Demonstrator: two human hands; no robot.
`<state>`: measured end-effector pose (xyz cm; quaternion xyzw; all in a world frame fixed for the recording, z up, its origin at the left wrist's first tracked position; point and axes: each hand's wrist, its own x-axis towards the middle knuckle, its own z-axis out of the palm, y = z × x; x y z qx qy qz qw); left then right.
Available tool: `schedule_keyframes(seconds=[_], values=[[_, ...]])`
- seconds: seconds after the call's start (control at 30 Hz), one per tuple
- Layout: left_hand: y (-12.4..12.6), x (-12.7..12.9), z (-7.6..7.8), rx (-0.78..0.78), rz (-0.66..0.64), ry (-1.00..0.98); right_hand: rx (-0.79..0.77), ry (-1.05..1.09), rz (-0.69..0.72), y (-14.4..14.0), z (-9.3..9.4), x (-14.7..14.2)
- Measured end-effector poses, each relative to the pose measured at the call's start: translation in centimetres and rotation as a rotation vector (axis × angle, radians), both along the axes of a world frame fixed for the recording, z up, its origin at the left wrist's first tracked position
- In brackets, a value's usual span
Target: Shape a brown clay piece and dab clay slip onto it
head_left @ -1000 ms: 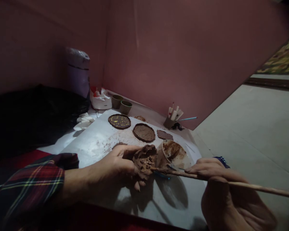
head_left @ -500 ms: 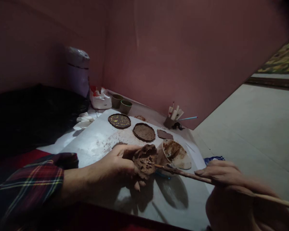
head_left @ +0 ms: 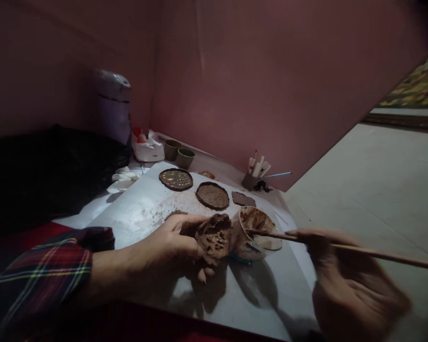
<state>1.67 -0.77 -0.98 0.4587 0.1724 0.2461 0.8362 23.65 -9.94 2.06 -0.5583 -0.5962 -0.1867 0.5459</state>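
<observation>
Between the thumb and fingers of my left hand (head_left: pixel 180 240) is a lump of brown clay (head_left: pixel 216 237), its face rough and pitted with wet-looking marks. My right hand (head_left: pixel 349 280) is closed round a long thin wooden stick (head_left: pixel 367 254); whether it is a brush cannot be made out. The stick's far end reaches into a clear plastic cup (head_left: pixel 244 237) smeared inside with brown slip. That cup is tilted, its mouth turned to the right, just beside the clay. Part of the left fingers is hidden behind the lump.
Beyond the hands, a disc with yellow dots (head_left: pixel 176 179), a plain brown disc (head_left: pixel 212 195) and a small brown slab (head_left: pixel 243 199) lie on white paper (head_left: pixel 128 223). Behind stand two dark cups (head_left: pixel 185 158) and a holder with markers (head_left: pixel 251 180). A black bag (head_left: pixel 57 166) is at left.
My right hand has moved the stick's tip away from the clay, up and right into the cup. The left hand keeps the clay in about the same place.
</observation>
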Motion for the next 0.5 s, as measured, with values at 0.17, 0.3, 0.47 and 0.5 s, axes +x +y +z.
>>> schedule_keyframes(seconds=[0.17, 0.3, 0.47, 0.5], values=[[-0.1, -0.1, 0.2, 0.011, -0.008, 0.005, -0.133, -0.142, 0.094, 0.9, -0.7, -0.2], [0.0, -0.1, 0.1, 0.02, 0.0, 0.014, -0.208, 0.164, 0.028, 0.8, -0.6, -0.1], [0.0, 0.0, 0.1, -0.014, 0.003, 0.019, -0.093, 0.435, 0.004, 1.3, 0.1, 0.8], [0.0, 0.0, 0.1, -0.016, 0.005, 0.015, -0.04, 0.409, 0.021, 1.3, 0.2, 0.9]])
